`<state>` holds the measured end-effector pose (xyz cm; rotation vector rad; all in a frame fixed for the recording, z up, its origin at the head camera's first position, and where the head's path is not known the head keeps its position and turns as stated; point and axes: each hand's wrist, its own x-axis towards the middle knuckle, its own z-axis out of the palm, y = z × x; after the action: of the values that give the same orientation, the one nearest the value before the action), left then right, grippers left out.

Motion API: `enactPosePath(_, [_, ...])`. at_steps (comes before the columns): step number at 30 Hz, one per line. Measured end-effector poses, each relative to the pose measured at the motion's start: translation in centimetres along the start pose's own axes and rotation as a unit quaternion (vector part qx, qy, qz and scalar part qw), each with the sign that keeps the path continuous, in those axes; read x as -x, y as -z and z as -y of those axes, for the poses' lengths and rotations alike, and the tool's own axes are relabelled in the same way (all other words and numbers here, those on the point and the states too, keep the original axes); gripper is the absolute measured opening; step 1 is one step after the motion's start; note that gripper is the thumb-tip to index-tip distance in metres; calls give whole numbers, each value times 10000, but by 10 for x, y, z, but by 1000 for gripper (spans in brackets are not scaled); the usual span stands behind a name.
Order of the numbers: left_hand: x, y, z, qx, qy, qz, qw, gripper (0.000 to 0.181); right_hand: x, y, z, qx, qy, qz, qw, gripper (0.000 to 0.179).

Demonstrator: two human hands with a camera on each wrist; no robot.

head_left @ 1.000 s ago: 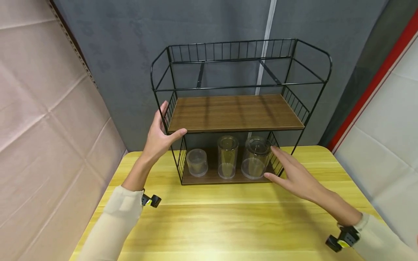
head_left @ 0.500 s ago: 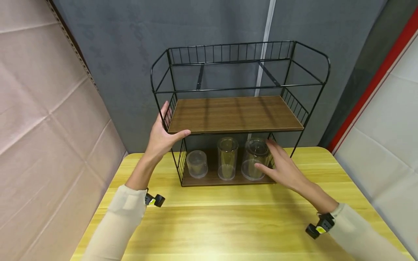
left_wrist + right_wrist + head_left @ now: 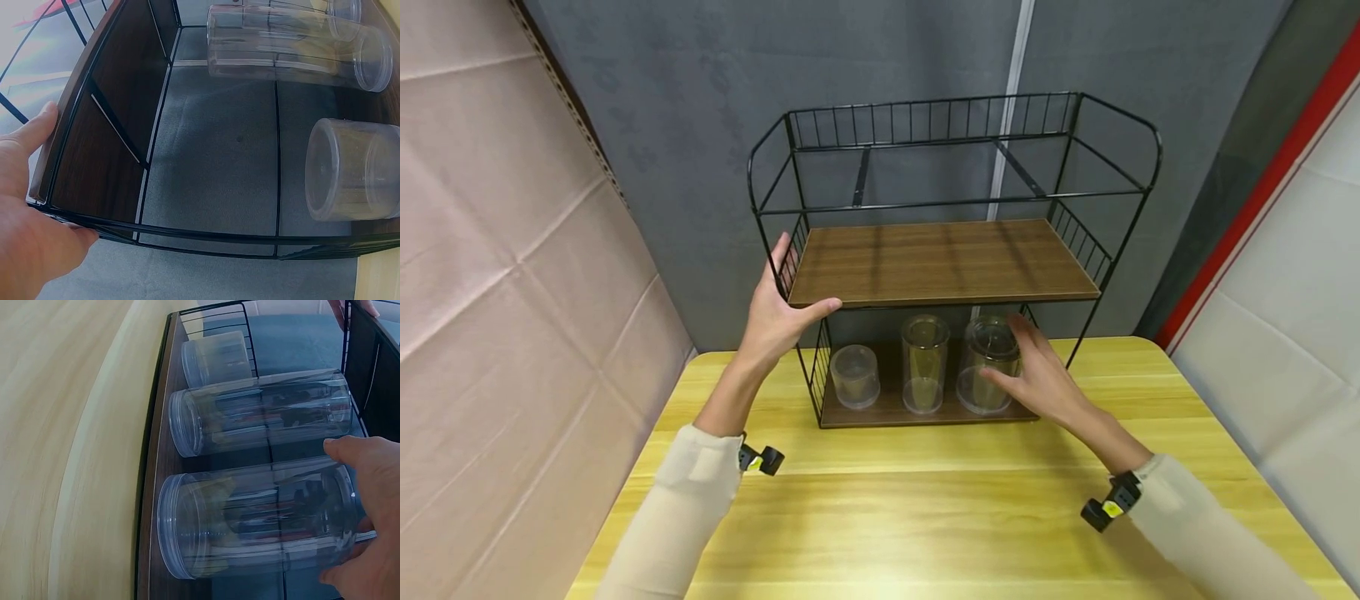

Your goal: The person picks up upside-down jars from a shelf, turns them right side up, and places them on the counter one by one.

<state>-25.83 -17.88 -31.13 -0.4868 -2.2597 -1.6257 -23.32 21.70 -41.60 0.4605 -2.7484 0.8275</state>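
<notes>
Yellow tabletop (image 3: 887,517) supports a wire rack (image 3: 943,262), gripped by the left hand (image 3: 775,315). The right hand (image 3: 1037,371) has advanced around the large jar (image 3: 250,525); I cannot tell whether it grips. Judgement: jar now within grasping reach.

Your worktop (image 3: 865,500): yellow, wood-grained, far corners rounded. Standing on it toward the back, facing you: black wire rack (image 3: 880,302), two brown wood-look boards, crossbars across the top tier. Lower board (image 3: 883,417) carries three clear containers, upright in a row, gaps between. From your left: short tub (image 3: 855,377), tall narrow jar (image 3: 925,363), wide jar (image 3: 972,367).
</notes>
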Motion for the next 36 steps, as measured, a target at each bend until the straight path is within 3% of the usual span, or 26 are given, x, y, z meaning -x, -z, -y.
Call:
enactPosePath(16, [4, -2, 3, -137, -9, -101, 9999, 111, -15, -14, -8, -204, -311, -240, 9990, 97])
enactPosePath(29, [6, -6, 2, 58, -35, -211, 9998, 109, -13, -16, -7, -261, -379, -430, 9980, 93])
enactPosePath(36, [11, -11, 4, 193, -216, -463, 9985, 107, -4, -12, -3, -225, -235, -515, 9981, 92])
